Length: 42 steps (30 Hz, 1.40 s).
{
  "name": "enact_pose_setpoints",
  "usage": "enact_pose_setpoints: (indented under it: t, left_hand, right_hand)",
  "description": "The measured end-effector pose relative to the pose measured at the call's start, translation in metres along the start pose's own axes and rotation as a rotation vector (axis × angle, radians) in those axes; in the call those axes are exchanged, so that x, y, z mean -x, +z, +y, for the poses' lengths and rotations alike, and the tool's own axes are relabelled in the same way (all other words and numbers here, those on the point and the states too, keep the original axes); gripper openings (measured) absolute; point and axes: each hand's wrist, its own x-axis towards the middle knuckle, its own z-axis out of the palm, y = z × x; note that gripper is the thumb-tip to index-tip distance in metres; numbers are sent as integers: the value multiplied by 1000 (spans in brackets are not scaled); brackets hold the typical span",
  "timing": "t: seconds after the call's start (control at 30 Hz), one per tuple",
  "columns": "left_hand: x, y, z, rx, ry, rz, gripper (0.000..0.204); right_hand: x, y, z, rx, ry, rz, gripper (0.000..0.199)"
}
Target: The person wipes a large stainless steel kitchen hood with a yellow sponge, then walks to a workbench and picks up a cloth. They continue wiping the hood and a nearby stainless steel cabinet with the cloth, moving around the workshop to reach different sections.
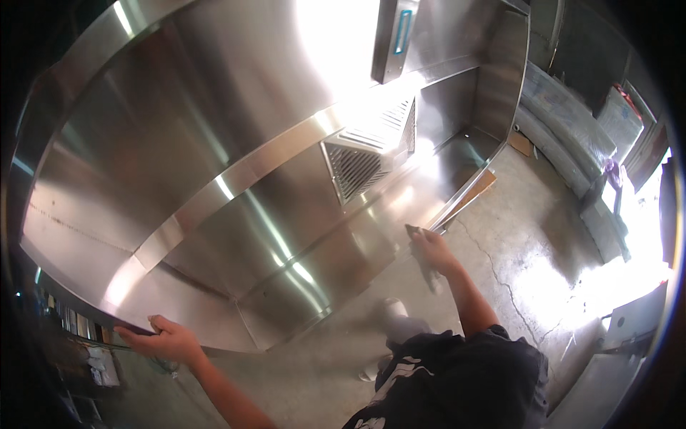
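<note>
Your left hand [163,342] is gripping the near lower edge of the steel hood [214,179], fingers curled under the rim and thumb on top, closed firmly on the metal. Your right hand [431,248] is pressing on the hood's inner panel near its right edge, fingers mostly flat; something small and dark seems to be under the fingertips, perhaps a cloth or pad, but the view is too blurred there to say, so I cannot tell whether that hand is holding anything.

The hood is standing tilted in front of you, its open side facing you, with the louvred vent [357,161] deep inside and the concrete floor [522,243] beneath. Keep the left hand clamped so the sheet is not flexing while the right is working. Be minding the thin edges under both palms, and watch your feet [391,309] beside the lower rim.
</note>
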Motion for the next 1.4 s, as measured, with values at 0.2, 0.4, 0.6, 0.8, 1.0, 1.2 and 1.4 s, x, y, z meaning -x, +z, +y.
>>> enact_pose_setpoints:
  t: [0.2, 0.4, 0.6, 0.8, 1.0, 1.2, 1.4]
  left_hand:
    - [5, 3, -2, -85, 33, 5, 69]
    - [4, -18, 8, -190, 7, -69, 74]
    - [87, -71, 79, -270, -37, -138, 80]
    - [223, -86, 146, -37, -422, -537, 74]
    - [248, -92, 120, 51, -587, -702, 70]
    - [270, -47, 116, 223, -523, -863, 67]
    - [284, -11, 164, 422, -371, -1036, 64]
  right_hand:
    - [-65, -19, -68, 194, -296, 159, 35]
    - [-135, 47, -212, -114, -905, 382, 44]
    - [-166, 107, -303, -449, -957, 533, 43]
    - [-151, 164, -312, -166, -1560, 320, 48]
    - [-181, 157, -301, -382, -1044, 695, 52]
    - [-186, 164, -293, 117, -1722, 442, 49]
    - [-203, 134, -292, -227, -1120, 730, 52]
